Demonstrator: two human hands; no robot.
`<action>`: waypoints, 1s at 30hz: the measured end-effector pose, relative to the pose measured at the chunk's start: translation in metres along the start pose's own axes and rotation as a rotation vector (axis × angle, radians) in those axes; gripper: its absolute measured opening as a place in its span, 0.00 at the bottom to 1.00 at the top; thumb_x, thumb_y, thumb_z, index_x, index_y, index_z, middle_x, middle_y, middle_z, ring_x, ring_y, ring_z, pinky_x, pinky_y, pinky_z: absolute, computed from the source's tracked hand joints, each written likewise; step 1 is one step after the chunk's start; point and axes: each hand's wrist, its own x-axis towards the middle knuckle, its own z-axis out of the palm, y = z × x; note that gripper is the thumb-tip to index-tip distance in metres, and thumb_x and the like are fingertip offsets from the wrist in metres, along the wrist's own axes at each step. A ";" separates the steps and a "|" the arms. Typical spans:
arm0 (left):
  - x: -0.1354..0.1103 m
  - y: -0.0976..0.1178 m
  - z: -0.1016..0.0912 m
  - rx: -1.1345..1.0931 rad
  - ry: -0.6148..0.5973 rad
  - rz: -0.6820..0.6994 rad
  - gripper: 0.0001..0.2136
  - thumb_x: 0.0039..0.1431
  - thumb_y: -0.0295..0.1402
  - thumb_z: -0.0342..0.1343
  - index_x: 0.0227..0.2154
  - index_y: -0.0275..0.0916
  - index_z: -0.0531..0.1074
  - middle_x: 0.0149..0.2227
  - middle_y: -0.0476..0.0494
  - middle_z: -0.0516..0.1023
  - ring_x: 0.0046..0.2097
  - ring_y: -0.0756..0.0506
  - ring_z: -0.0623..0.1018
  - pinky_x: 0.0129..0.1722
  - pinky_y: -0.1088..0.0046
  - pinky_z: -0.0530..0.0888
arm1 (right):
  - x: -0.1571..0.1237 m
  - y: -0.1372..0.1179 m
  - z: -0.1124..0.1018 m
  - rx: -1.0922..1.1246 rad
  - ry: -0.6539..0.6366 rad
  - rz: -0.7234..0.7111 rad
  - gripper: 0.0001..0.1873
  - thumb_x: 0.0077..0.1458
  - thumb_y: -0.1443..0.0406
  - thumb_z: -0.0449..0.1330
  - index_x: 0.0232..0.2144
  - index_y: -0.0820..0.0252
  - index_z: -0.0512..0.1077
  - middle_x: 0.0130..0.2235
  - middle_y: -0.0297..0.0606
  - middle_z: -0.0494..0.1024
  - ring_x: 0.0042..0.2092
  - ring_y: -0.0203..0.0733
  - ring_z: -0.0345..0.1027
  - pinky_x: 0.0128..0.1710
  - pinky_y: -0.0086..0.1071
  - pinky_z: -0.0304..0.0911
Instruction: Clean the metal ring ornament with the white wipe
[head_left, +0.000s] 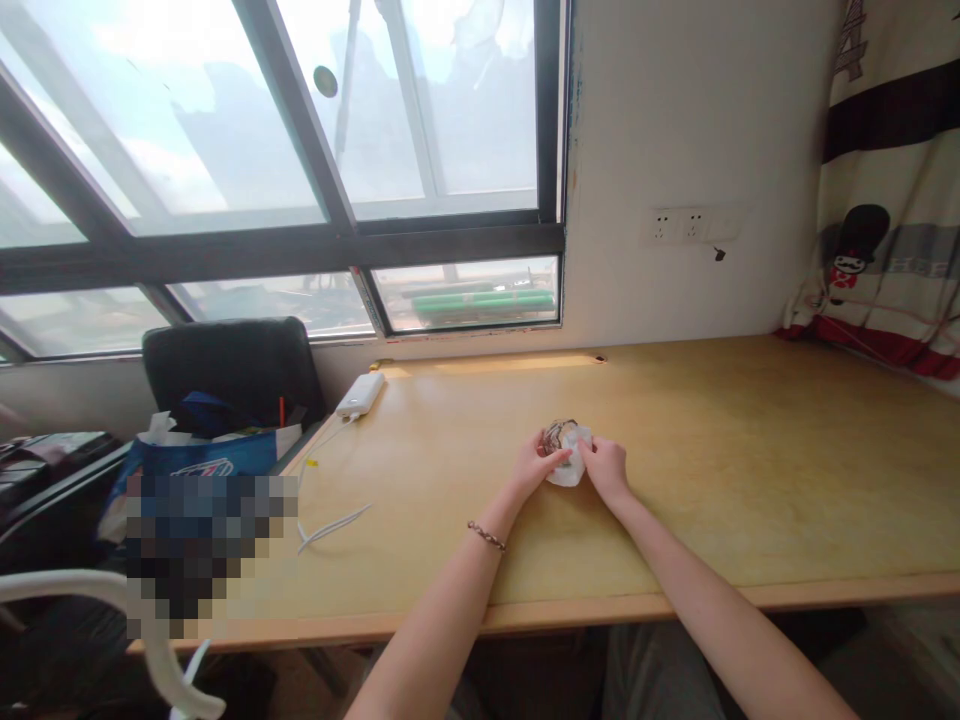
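Observation:
Over the middle of the table, my left hand (534,466) is closed with its thumb across the edge of a small, crumpled, whitish see-through plastic bag (568,474). A dark brown and pale coiled, stringy bundle (556,432) shows at the top of the bag, close to my left fingers. I cannot tell its exact kind, or whether it lies inside the bag or behind it. My right hand (607,468) pinches the bag's right side between thumb and fingers. A braided bracelet circles my left wrist.
The wooden table (750,450) bears a white power bank (361,396) with a white cable (334,522) at its left. A black chair (232,370) and a blue bag (202,455) stand beyond the left edge. A white curved tube (90,585) is at lower left. A patterned curtain (892,200) hangs at right.

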 end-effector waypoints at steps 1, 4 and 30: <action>0.000 0.000 0.001 -0.042 -0.010 0.022 0.22 0.41 0.38 0.59 0.39 0.34 0.66 0.26 0.47 0.72 0.25 0.53 0.70 0.24 0.79 0.66 | 0.000 0.001 0.001 0.043 -0.022 0.034 0.21 0.47 0.57 0.50 0.13 0.65 0.68 0.14 0.36 0.67 0.19 0.32 0.55 0.20 0.26 0.46; 0.002 0.000 0.001 -0.164 -0.037 0.064 0.29 0.38 0.35 0.62 0.47 0.36 0.62 0.36 0.42 0.73 0.36 0.47 0.73 0.35 0.74 0.68 | 0.000 0.003 0.003 0.231 -0.121 0.165 0.21 0.44 0.55 0.51 0.15 0.67 0.70 0.14 0.35 0.68 0.19 0.33 0.59 0.18 0.25 0.48; 0.001 -0.004 0.017 -0.202 0.016 0.052 0.21 0.42 0.38 0.59 0.40 0.34 0.65 0.41 0.39 0.72 0.40 0.45 0.72 0.37 0.72 0.69 | 0.005 0.004 -0.006 0.165 -0.051 0.160 0.20 0.44 0.56 0.50 0.14 0.65 0.69 0.14 0.36 0.68 0.20 0.35 0.59 0.18 0.25 0.48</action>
